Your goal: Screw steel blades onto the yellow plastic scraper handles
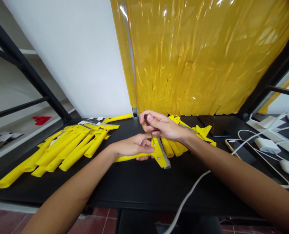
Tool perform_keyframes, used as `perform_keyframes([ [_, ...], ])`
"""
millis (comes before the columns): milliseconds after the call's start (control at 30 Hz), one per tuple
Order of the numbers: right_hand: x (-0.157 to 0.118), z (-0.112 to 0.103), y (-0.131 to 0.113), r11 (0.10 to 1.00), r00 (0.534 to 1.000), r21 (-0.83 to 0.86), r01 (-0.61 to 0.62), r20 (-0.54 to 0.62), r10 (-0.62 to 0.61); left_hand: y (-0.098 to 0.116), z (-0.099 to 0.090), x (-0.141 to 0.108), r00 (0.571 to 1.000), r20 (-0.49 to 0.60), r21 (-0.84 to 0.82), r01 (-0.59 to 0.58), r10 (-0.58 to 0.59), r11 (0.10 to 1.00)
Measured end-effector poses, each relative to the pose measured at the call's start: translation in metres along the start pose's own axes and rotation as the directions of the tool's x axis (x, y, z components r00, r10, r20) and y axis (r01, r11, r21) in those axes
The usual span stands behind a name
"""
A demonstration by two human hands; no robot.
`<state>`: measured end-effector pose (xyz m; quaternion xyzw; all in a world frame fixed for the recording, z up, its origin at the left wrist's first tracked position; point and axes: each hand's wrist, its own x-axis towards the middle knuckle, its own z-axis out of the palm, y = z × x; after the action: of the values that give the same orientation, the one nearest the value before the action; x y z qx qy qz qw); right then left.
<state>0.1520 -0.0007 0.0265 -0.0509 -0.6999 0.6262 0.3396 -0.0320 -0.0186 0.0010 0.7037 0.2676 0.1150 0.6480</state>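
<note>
Near the middle of the black table, my left hand is closed on a yellow scraper, whose handle points left and whose metal-edged head faces right. Just above it, my right hand is wrapped round the dark handle of a screwdriver. The screwdriver's thin shaft points down to a screw on the scraper's head. A pile of yellow scrapers lies to the left, handles towards the near left. More yellow scraper parts lie behind and beneath my right forearm.
On the right are a phone, a white charger, a power strip and loose cables. A white cable hangs over the front edge. Yellow plastic sheeting hangs behind the table. Black frame posts stand at both sides.
</note>
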Motion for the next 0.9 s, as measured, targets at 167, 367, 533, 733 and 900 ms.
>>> perform_keyframes([
  [167, -0.003, 0.002, 0.004, 0.992, 0.994, 0.118, -0.044, 0.102, 0.032, 0.002, 0.003, 0.0, 0.997, 0.039, 0.01, 0.06, -0.06, 0.998],
  [367, -0.003, 0.016, 0.001, 0.977, 0.985, 0.197, -0.082, 0.165, 0.049, -0.003, -0.002, -0.002, 0.997, 0.006, 0.032, 0.082, -0.082, 0.996],
  [533, 0.002, 0.021, -0.008, 0.947, 0.992, 0.321, 0.028, -0.124, 0.013, 0.0, -0.002, -0.003, 0.999, 0.032, 0.008, 0.019, -0.019, 1.0],
  [733, 0.006, 0.016, -0.006, 0.92, 0.938, 0.352, 0.174, -0.344, -0.046, 0.01, 0.001, -0.005, 1.0, -0.005, -0.052, -0.013, 0.013, 0.999],
  [900, 0.004, 0.022, -0.005, 0.935, 0.977, 0.349, 0.065, -0.215, 0.012, 0.006, 0.001, -0.002, 1.0, 0.024, 0.02, -0.003, 0.002, 1.0],
])
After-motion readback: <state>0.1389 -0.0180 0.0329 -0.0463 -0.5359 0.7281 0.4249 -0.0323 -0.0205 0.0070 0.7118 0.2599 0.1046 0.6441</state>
